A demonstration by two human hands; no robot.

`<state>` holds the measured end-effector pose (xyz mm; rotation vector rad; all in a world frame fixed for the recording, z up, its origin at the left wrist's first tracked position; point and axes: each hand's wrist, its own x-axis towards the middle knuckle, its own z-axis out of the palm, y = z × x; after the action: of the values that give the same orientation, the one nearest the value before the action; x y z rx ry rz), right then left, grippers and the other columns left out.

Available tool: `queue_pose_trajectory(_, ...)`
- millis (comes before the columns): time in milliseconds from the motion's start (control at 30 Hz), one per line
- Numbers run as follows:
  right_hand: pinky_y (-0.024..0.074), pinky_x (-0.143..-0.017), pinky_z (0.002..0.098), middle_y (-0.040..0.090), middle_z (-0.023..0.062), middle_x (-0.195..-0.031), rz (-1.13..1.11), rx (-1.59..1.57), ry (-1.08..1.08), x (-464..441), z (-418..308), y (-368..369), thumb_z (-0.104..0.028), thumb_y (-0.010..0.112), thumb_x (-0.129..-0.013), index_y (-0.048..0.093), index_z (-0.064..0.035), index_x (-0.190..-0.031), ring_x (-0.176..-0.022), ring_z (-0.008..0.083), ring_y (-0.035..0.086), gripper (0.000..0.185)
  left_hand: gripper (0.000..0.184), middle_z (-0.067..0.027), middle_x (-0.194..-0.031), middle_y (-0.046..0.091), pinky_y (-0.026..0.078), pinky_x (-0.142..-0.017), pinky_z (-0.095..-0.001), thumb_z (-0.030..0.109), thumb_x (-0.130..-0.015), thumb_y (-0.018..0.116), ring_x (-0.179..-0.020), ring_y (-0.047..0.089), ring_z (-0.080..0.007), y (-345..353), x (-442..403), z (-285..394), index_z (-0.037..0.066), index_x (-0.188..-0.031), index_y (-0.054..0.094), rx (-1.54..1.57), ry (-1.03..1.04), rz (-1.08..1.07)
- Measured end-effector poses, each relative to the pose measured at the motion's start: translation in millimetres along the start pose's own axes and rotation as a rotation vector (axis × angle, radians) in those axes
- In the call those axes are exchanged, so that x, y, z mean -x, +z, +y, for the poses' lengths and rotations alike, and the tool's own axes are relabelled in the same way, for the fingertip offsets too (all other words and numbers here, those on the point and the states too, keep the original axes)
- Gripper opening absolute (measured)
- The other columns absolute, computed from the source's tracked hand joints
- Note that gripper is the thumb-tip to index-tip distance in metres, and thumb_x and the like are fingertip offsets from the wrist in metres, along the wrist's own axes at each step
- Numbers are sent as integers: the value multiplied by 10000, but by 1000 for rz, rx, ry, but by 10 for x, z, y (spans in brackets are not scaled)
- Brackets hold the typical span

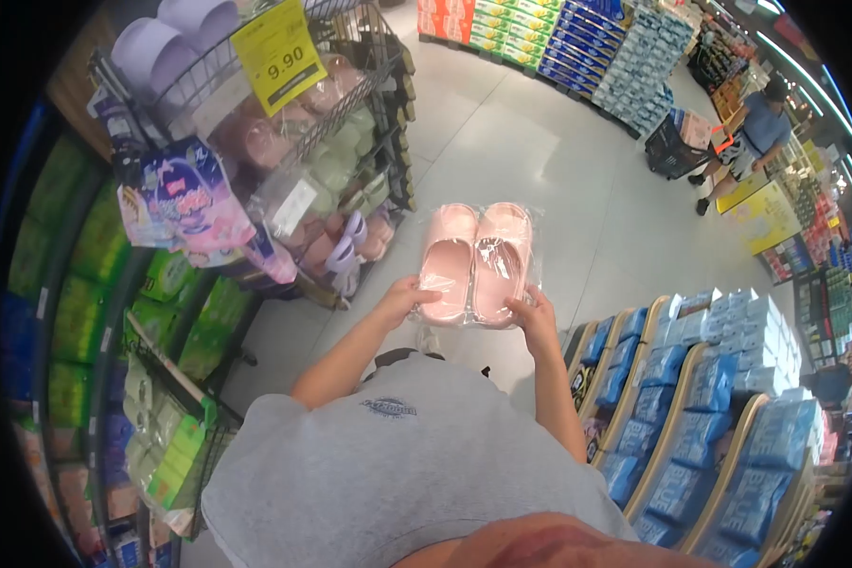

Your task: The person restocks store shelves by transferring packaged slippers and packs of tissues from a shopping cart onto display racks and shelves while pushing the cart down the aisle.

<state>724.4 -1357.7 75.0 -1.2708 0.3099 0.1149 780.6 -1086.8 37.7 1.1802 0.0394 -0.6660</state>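
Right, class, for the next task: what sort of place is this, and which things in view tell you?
Most likely a supermarket or similar shop: there is a yellow 9.90 tag by lilac slippers, rows of blue packs, and a person beside a loaded black cart.

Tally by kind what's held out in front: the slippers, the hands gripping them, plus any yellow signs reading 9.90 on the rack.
Pink slippers: 2, wrapped in clear plastic
Hands: 2, the left hand and the right hand
Yellow 9.90 sign: 1
Total: 5
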Motion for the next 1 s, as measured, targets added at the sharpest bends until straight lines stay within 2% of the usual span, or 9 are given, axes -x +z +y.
queue_pose_trajectory(200,499,-713,281,649,103,-977,-130,76,-94,-1446,-702,207,-81,670,-789,453,61,-1291,-831,143,630,565,450,-120,-1076,642,482,-847,-300,87,-774,713,-944,621,-163,-251,-1042,951,-56,-1170,552,-184,228,71)
queue_pose_trajectory(333,491,-747,285,649,114,-995,-196,84,-75,-2141,-1081,692,-95,676,-792,477,62,-1271,-860,149,626,541,441,-105,-1051,641,487,-827,-277,64,-773,716,-932,621,-152,-434,-1157,1658,-49,-1157,532,-95,357,217)
queue_pose_trajectory(533,485,-788,289,652,109,-1014,-496,171,-217,-3264,-1707,1576,-96,677,-801,496,60,-1248,-890,159,625,507,554,-163,-1056,633,523,-811,-305,27,-781,699,-912,646,-196,-860,-1388,2479,-45,-1248,411,-54,517,478)
queue_pose_trajectory(600,487,-783,285,653,111,-1011,-568,176,-200,-3666,-1854,1899,-89,674,-801,499,60,-1242,-881,161,628,497,569,-162,-1041,637,528,-756,-292,24,-774,706,-868,654,-200,-1028,-1476,2682,-41,-1248,397,-19,603,613)
queue_pose_trajectory(733,497,-785,302,643,107,-1046,-791,248,-163,-4372,-2051,2540,-130,674,-809,509,53,-1234,-891,175,633,491,551,-189,-1145,586,482,-886,-323,28,-790,699,-1003,607,-213,-1445,-1658,2952,-38,-1259,417,-31,715,779)
queue_pose_trajectory(767,497,-753,291,650,107,-1010,-834,237,-159,-4611,-2012,2707,-128,679,-803,530,58,-1204,-860,167,635,467,526,-127,-1238,519,424,-940,-327,60,-759,739,-1113,517,-196,-1565,-1711,2976,-24,-1210,480,36,721,821)
queue_pose_trajectory(867,497,-731,281,653,108,-983,-849,370,-205,-5149,-1897,3224,-129,675,-804,539,71,-1191,-840,151,629,457,621,-115,-1129,583,461,-904,-317,55,-770,732,-1012,587,-214,-2035,-1863,3020,-31,-1292,406,16,809,902)
queue_pose_trajectory(933,493,-725,285,656,119,-957,-909,351,-213,-5418,-1837,3512,-134,688,-777,556,84,-1152,-819,166,628,453,655,-101,-1167,550,476,-886,-329,85,-754,751,-1067,551,-214,-2110,-1917,3108,-29,-1295,399,18,777,948)
queue_pose_trajectory(1000,489,-719,289,660,131,-931,-974,332,-223,-5597,-1807,3726,-140,700,-750,574,97,-1112,-798,181,627,451,680,-87,-1228,494,492,-870,-338,116,-750,759,-1125,492,-206,-2041,-1970,3267,3,-1311,392,-14,646,1231)
